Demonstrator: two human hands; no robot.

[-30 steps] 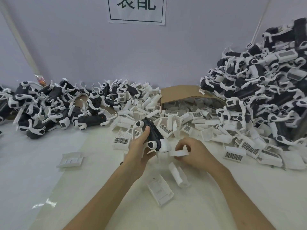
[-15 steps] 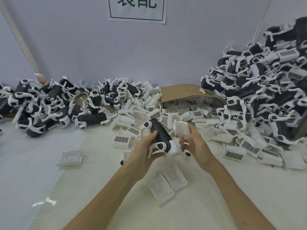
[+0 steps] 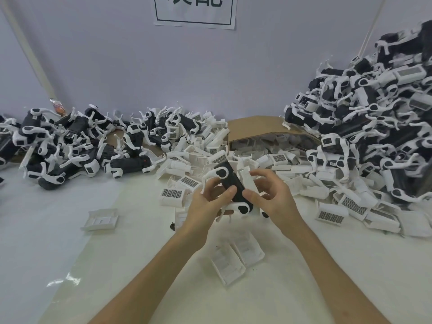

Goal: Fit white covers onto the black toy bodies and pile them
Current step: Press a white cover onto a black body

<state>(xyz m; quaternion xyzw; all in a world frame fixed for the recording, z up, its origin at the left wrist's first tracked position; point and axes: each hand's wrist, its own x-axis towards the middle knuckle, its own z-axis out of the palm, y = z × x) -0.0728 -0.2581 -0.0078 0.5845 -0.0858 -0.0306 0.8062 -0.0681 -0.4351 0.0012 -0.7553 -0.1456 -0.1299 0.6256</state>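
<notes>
Black toy body (image 3: 230,181) is held tilted above the middle of the table, between both hands. The left hand (image 3: 208,202) curls around its near-left side, thumb laid on the dark top. The right hand (image 3: 273,197) pinches a white cover (image 3: 247,181) against the body's right flank, thumb in front and fingers curled behind. The fingers hide the joint, so it is not clear whether the cover is seated. White legs with round black hubs poke out above and below the hands.

Just nearer than the hands, two loose covers (image 3: 236,260) lie side by side on the table (image 3: 327,277). A single cover (image 3: 100,219) lies alone to the left.

Beyond the hands, a heap of covers (image 3: 198,160), too many to count, spills from an open cardboard box (image 3: 254,127). Black-and-white toys form a tall pile (image 3: 374,127) at the far right, cut off by the frame edge, and a lower pile (image 3: 70,148) at the far left.

Room to move lies on the near table, either side of the forearms. A wall sign (image 3: 195,10) is cut off at the top.
</notes>
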